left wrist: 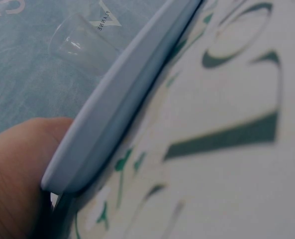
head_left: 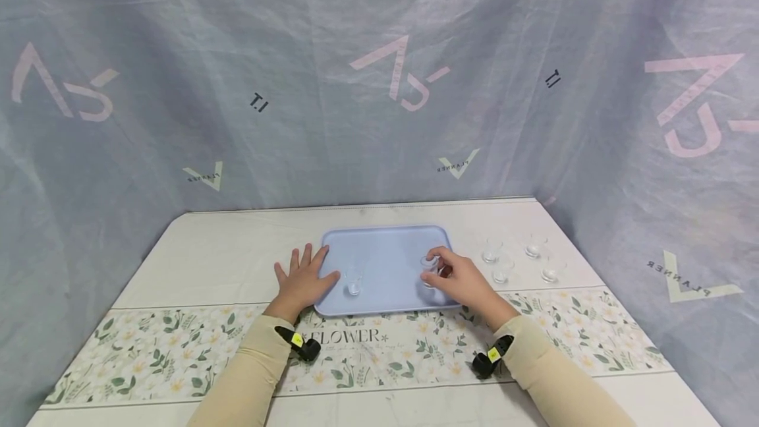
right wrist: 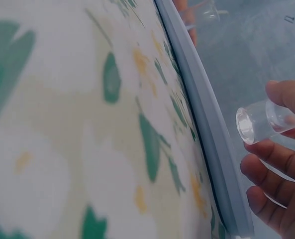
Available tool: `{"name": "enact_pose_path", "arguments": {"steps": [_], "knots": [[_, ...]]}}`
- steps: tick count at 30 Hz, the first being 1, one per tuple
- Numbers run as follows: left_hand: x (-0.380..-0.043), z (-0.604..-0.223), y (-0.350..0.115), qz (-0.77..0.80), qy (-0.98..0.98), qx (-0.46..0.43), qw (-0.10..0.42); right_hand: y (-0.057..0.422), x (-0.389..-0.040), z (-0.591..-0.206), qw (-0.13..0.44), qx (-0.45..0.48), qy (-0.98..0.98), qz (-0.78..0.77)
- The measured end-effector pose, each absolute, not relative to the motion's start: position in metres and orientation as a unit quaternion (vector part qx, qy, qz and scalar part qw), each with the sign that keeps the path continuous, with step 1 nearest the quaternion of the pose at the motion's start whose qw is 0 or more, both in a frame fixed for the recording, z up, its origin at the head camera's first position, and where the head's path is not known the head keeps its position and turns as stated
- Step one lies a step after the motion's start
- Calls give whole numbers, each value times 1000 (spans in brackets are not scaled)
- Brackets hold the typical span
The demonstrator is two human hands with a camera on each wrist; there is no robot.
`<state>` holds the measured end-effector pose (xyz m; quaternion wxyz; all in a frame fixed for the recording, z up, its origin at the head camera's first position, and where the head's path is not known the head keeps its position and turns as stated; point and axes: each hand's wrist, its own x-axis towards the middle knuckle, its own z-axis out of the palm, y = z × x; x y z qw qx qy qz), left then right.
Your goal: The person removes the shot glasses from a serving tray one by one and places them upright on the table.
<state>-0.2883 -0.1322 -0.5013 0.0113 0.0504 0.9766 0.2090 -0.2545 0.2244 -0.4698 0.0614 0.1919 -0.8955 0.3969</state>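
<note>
Thumb and fingers of my right hand (head_left: 461,277) pinch a small clear shot glass (right wrist: 259,119) over the right part of a light blue tray (head_left: 385,249). In the right wrist view the glass's thick base faces the tray, close over it. A second clear shot glass (head_left: 354,286) stands upright on the tray's left part. My left hand (head_left: 301,285) lies with fingers spread at the tray's left edge, its thumb reaching over the rim toward that glass. The left wrist view shows this hand (left wrist: 18,169) against the tray's corner.
Several more clear shot glasses stand on the table right of the tray, among them a near one (head_left: 501,274) and a far right one (head_left: 534,249). A floral cloth band (head_left: 190,348) runs along the front. Grey-blue curtains (head_left: 356,150) enclose the back and sides.
</note>
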Motion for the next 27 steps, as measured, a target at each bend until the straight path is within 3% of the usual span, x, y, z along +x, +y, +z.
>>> {"name": "enact_pose_path", "arguments": {"steps": [9,27], "knots": [[-286,-499,-133,209,976,50,12,235,-247,-468,43,182,-896,402],[-291,-503,-134,211,976,53,30,254,-239,-469,61,176,-901,393]]}}
